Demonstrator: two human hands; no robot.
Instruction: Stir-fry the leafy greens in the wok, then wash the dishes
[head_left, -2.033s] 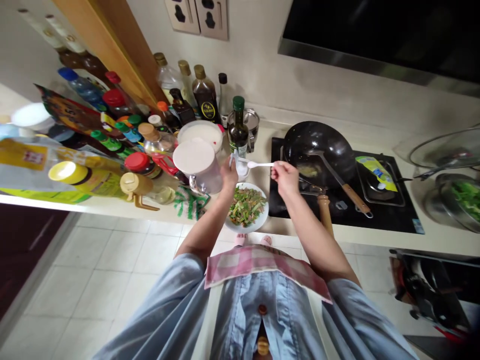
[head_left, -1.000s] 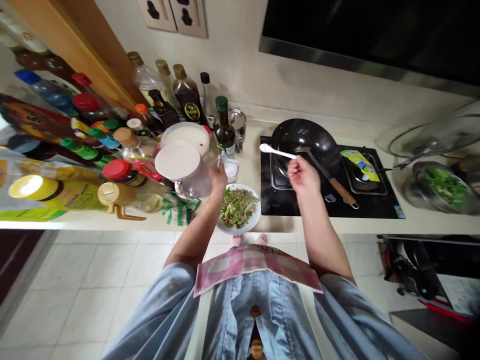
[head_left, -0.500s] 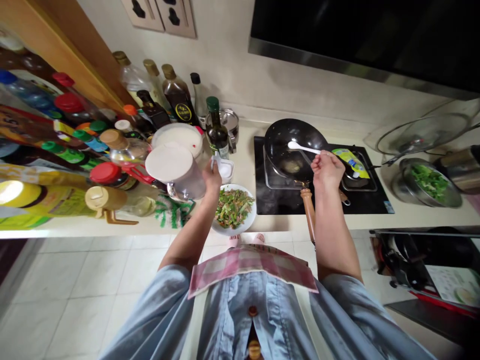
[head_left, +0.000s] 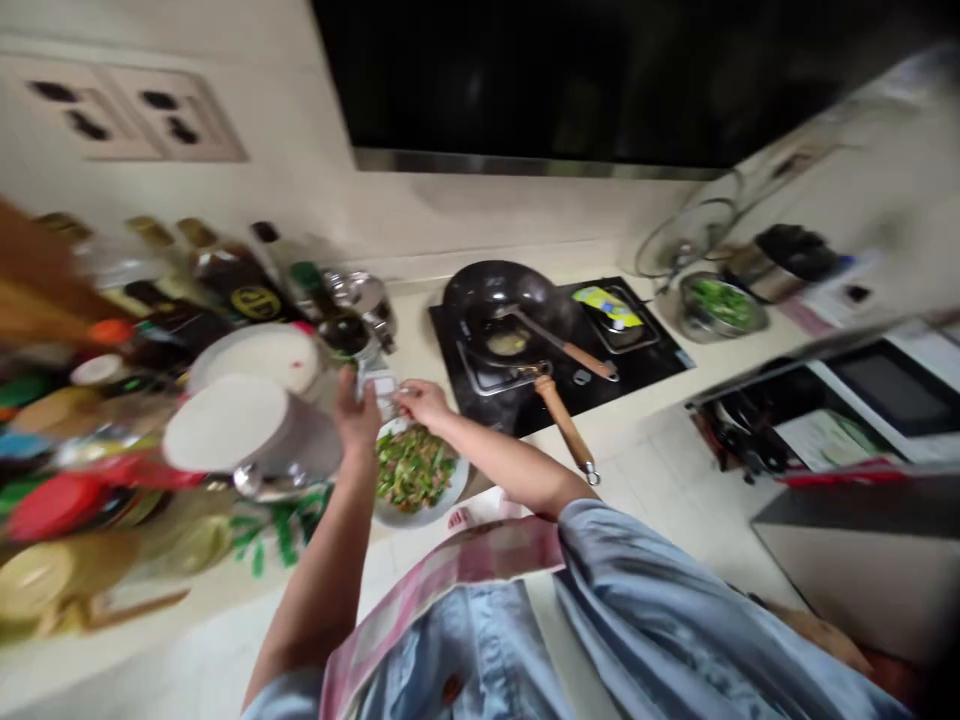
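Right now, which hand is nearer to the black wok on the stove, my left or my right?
Your right hand is nearer: it is between your left hand and the black wok, though still apart from the wok. Your left hand is farther away, on the right hand's far side.

Pale blue denim shirt (head_left: 457,650), wide loose sleeves (head_left: 645,570) ending around the elbows, round brown button (head_left: 451,688) down the front, pink-and-white checked cloth (head_left: 427,590) across the waist, apparently an apron, pink slipper (head_left: 460,519)

Left hand (head_left: 358,412), right hand (head_left: 424,403) close together
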